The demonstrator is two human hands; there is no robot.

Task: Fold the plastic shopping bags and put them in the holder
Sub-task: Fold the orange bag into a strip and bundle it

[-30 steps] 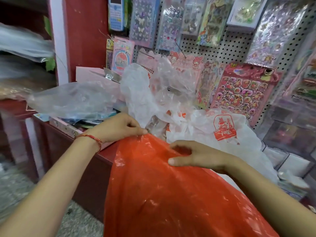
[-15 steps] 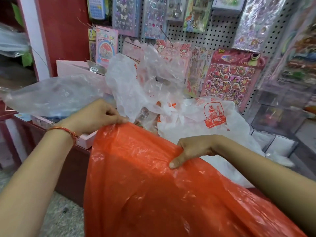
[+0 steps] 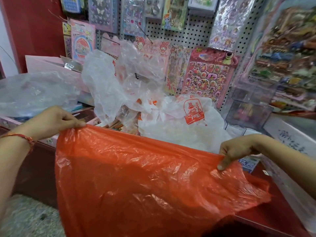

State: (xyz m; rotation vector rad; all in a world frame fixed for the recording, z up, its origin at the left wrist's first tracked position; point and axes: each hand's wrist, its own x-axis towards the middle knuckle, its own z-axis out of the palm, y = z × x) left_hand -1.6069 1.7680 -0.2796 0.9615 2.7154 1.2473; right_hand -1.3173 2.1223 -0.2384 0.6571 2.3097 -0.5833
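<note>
Orange bag point(image 3: 145, 177) hangs nearest, spread wide in the air over the front edge of the red counter point(image 3: 277, 219), with its lower part dropping out of view. Left hand point(image 3: 54, 120) pinches the top edge at the left corner, fingers curled over it. Right hand point(image 3: 239, 149) pinches the same edge near the right corner, thumb on the near face — film is taut between them, with a crumpled flap loose past the right hand.

Step in hand, my read: flattening the bag before the first fold. No fold made yet. Next move likely calls for bringing the two corners together, or laying the bag flat on the counter, and squeezing the air out — thin film will billow and slip.

Behind it: a pile of unfolded white bags point(image 3: 171, 127), one with a red print, and a clear bag point(image 3: 34, 93) to the left. Farthest back, a pegboard point(image 3: 193, 36) of sticker sheets. Can't pick out a holder.
</note>
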